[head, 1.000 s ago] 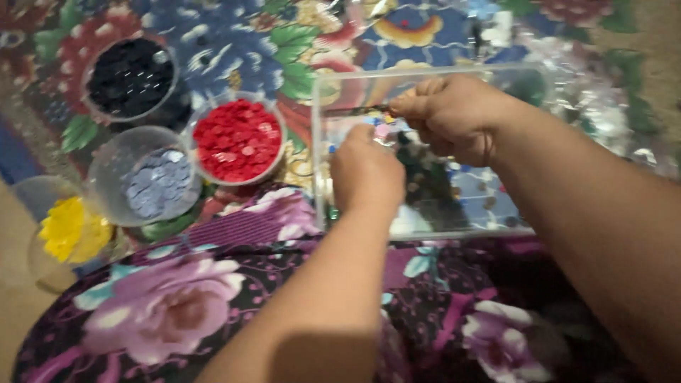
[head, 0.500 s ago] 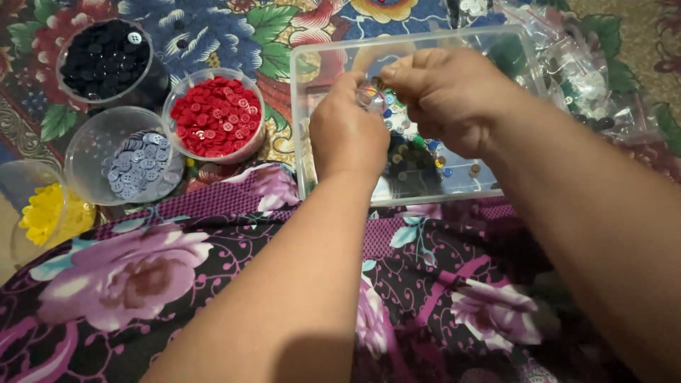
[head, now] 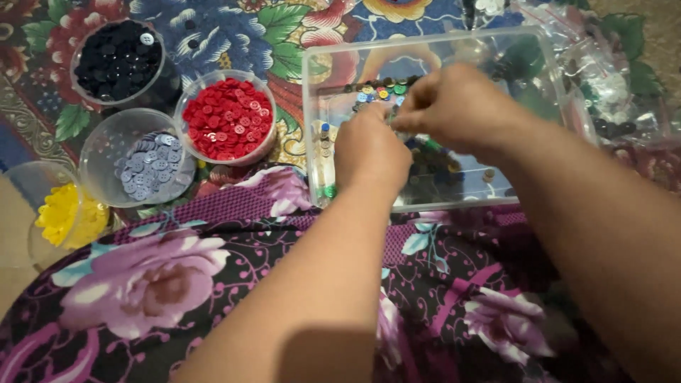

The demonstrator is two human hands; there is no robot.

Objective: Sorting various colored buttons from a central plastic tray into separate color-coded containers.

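Both my hands are inside a clear rectangular plastic box that holds mixed coloured buttons. My left hand is curled with its fingers down among the buttons. My right hand meets it from the right, fingertips pinched close to the left hand's fingers. What the fingertips hold is hidden. To the left stand round clear tubs: red buttons, grey-blue buttons, black buttons and yellow buttons.
Everything rests on a floral patterned cloth. Clear plastic bags with small items lie right of the box. My lap in purple flowered fabric fills the foreground.
The view has shifted so the box and tubs sit higher in frame. My hands have come closer together over the buttons inside the box.
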